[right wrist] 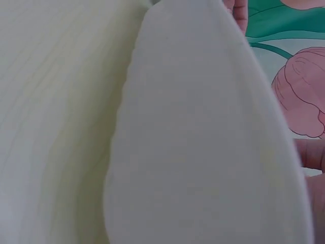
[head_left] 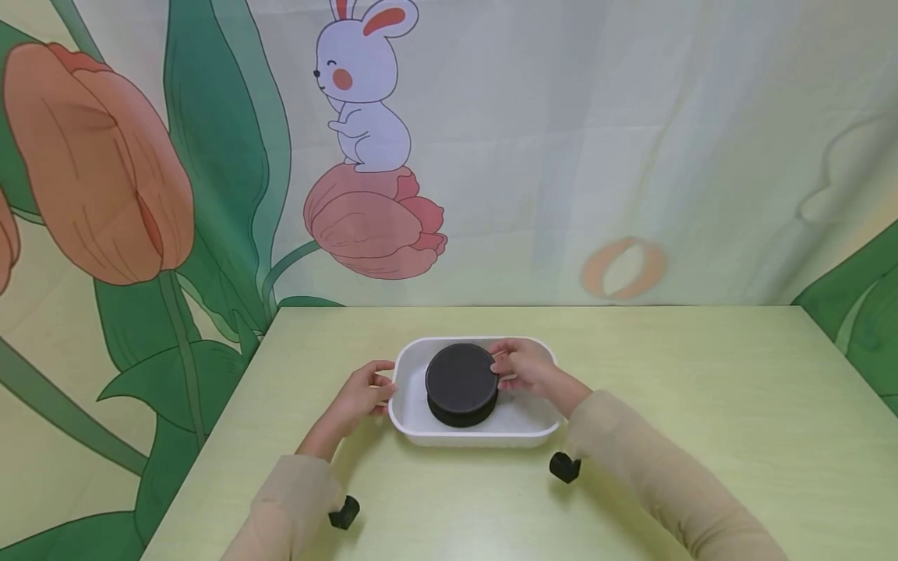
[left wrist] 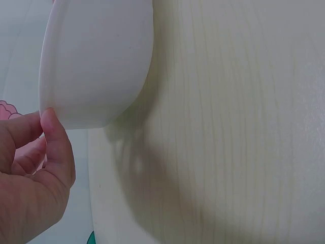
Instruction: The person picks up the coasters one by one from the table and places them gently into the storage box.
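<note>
A white oblong tub (head_left: pixel 477 440) with rounded corners sits on the table. My left hand (head_left: pixel 361 397) pinches its left rim, and in the left wrist view the thumb (left wrist: pixel 53 124) lies against the tub's outer wall (left wrist: pixel 101 56). Inside the tub, left of its middle, is a round black container (head_left: pixel 461 379) with a flat top and a groove below it. My right hand (head_left: pixel 526 366) reaches over the tub's right part and grips the container's right edge. In the right wrist view the tub's wall (right wrist: pixel 193 127) hides most of that hand.
The pale wood-grain table (head_left: pixel 687 389) spreads around the tub, widest on the right. Behind it hangs a curtain (head_left: pixel 533 156) printed with tulips and a rabbit. Black wrist-camera pieces (head_left: pixel 344 513) hang below both sleeves.
</note>
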A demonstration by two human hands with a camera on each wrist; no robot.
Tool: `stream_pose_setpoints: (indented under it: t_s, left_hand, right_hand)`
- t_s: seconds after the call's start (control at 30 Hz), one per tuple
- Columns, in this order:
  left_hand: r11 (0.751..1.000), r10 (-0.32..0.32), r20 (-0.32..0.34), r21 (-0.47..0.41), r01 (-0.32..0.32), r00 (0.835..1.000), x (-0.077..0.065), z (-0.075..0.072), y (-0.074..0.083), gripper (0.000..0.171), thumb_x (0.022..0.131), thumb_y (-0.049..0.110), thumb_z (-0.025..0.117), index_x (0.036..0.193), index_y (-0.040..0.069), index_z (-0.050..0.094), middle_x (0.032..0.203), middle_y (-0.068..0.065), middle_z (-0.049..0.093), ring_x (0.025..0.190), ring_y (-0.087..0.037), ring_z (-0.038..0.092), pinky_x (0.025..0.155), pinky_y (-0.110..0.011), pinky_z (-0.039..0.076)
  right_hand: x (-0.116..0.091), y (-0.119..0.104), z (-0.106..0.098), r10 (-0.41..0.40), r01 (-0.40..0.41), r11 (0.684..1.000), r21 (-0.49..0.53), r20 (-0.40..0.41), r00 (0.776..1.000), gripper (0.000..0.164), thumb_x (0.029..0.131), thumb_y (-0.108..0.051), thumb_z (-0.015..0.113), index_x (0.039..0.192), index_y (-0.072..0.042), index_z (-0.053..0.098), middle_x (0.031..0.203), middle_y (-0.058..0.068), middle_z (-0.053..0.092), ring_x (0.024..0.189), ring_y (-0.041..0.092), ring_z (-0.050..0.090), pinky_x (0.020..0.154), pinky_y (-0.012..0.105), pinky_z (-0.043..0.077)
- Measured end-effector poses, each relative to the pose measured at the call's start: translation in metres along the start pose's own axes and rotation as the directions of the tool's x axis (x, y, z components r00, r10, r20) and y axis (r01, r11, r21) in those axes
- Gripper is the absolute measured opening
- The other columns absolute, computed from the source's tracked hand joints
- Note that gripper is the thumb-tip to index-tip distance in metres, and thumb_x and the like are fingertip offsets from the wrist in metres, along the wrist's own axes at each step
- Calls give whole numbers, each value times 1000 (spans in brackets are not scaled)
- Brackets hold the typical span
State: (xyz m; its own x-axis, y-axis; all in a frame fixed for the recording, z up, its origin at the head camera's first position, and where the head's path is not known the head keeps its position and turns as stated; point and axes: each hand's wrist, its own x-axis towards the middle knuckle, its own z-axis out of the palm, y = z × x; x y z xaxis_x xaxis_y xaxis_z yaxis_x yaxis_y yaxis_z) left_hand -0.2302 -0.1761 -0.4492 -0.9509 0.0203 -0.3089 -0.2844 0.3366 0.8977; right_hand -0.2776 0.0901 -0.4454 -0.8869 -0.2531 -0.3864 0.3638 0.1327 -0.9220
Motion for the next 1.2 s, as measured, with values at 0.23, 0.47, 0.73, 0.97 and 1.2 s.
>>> stream_pose_setpoints:
  t_s: [0.23, 0.47, 0.73, 0.97, 1.2]
  left_hand:
    - [1000, -1, 3, -2, 1, 1000, 0, 0, 0, 41, 85, 2, 54, 124, 8, 44, 88, -7, 47, 65, -14, 50, 53, -22, 47]
    - [1000, 1, 5, -2, -1, 1000, 0, 0, 0, 40, 85, 2, 54, 124, 8, 44, 88, -7, 47, 66, -15, 51, 54, -22, 47]
    - [1000, 0, 7, -4, 0, 1000, 1, 0, 0, 41, 85, 2, 53, 124, 8, 43, 88, -8, 47, 65, -15, 50, 54, -22, 47]
    - [1000, 4, 8, -2, -4, 1000, 1, 0, 1, 41, 85, 2, 53, 124, 7, 43, 88, -8, 47, 65, -14, 50, 55, -23, 47]
    - [1000, 16, 6, -1, -16, 1000, 0, 0, 0, 40, 86, 2, 53, 124, 6, 42, 88, -8, 47, 67, -15, 52, 55, -22, 47]
  right_hand:
    - [5, 12, 6, 16, -16, 1000, -4, 9, 1000, 34, 79, 8, 47, 113, 6, 43, 66, 0, 44, 51, 9, 46, 48, 19, 44]
    - [10, 19, 8, 35, -38, 999, -36, -68, 997, 34, 77, 9, 48, 110, 5, 47, 67, 1, 44, 51, 11, 44, 46, 20, 42]
    - [2, 11, 9, 20, -35, 993, -111, -131, 991, 32, 74, 10, 48, 106, 5, 49, 67, 2, 42, 56, 11, 43, 46, 22, 43]
    - [-8, -1, -5, -9, 0, 993, -114, -84, 996, 33, 77, 7, 51, 110, 7, 49, 71, 2, 46, 62, 13, 46, 52, 24, 46]
    - [-28, -20, -31, -66, 61, 991, -123, -38, 997, 35, 83, 0, 50, 117, 7, 44, 81, 2, 49, 71, 16, 49, 58, 23, 47]
